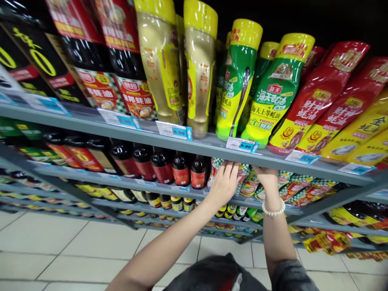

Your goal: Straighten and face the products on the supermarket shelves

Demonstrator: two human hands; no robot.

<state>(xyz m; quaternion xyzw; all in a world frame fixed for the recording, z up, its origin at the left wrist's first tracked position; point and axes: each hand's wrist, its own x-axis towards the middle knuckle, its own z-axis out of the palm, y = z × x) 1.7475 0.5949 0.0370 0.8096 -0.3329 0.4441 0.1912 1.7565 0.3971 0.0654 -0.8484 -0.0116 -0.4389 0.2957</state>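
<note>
My left hand point(224, 182) reaches to the second shelf, its fingers stretched out against packages with green-and-white checkered labels point(243, 180). What lies under its palm is hidden. My right hand point(267, 177) is a little to the right, level with the same row, and its fingers disappear beneath the edge of the upper shelf. Whether it holds anything cannot be seen. Between the hands stands a package with a yellow-green label point(251, 185). A beaded bracelet point(273, 207) circles my right wrist.
The upper shelf edge point(200, 146) runs just above both hands. On it stand green oyster sauce bottles point(266, 97), red bottles point(315, 105) and clear yellow-capped bottles point(200, 76). Dark bottles point(181, 165) line the second shelf to the left. Tiled floor point(75, 258) lies below.
</note>
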